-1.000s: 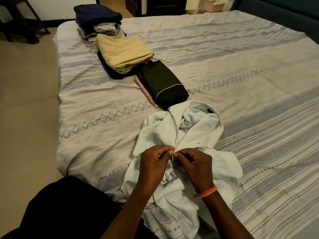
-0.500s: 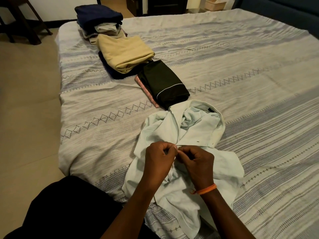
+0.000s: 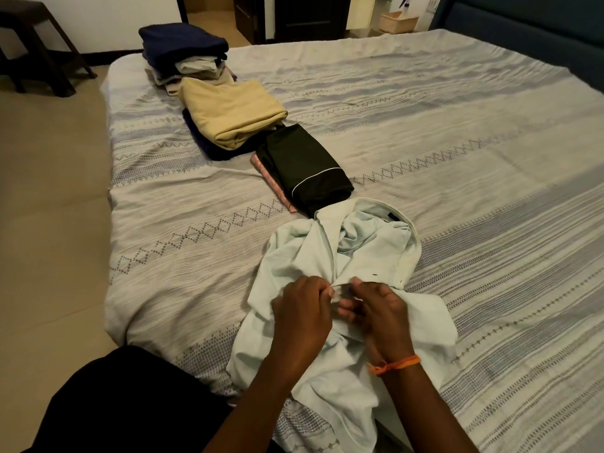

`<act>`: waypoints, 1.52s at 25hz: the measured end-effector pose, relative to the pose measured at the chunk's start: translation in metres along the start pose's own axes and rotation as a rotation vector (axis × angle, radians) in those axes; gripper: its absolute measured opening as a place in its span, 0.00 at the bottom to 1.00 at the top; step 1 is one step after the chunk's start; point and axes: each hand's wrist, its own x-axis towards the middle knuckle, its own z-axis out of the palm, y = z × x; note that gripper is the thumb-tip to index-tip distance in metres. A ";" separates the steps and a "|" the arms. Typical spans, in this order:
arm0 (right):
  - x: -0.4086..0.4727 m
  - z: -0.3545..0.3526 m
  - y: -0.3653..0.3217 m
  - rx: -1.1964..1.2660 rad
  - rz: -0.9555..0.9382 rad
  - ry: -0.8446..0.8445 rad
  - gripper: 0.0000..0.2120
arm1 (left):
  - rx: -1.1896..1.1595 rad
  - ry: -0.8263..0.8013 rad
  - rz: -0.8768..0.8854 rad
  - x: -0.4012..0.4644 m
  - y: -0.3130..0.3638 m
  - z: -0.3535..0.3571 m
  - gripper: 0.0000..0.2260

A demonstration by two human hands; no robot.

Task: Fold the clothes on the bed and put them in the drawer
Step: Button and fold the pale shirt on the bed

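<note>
A pale, crumpled collared shirt (image 3: 366,253) lies on the near part of the bed (image 3: 457,178), its collar pointing away from me. My left hand (image 3: 302,317) and my right hand (image 3: 380,313) meet over the shirt's front, each pinching the fabric edge at the placket. An orange band circles my right wrist. Beyond the shirt sit folded clothes in a row: a black piece with white piping (image 3: 305,168) on a pink one, a tan piece (image 3: 230,109) on a dark one, and a stack topped with navy (image 3: 183,44).
The bed's left edge drops to a beige tiled floor (image 3: 49,223). A dark wooden stool (image 3: 32,40) stands at the far left. A dark headboard (image 3: 529,37) runs along the far right. A doorway and a small basket (image 3: 397,21) lie beyond the bed.
My hands stay together at the shirt front, with the fingers shifting slightly on the fabric. The view has tilted a little; the clothes have not moved.
</note>
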 end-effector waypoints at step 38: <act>0.049 0.001 0.019 -0.569 -0.635 0.281 0.07 | -0.711 -0.276 -0.428 0.071 0.032 0.006 0.04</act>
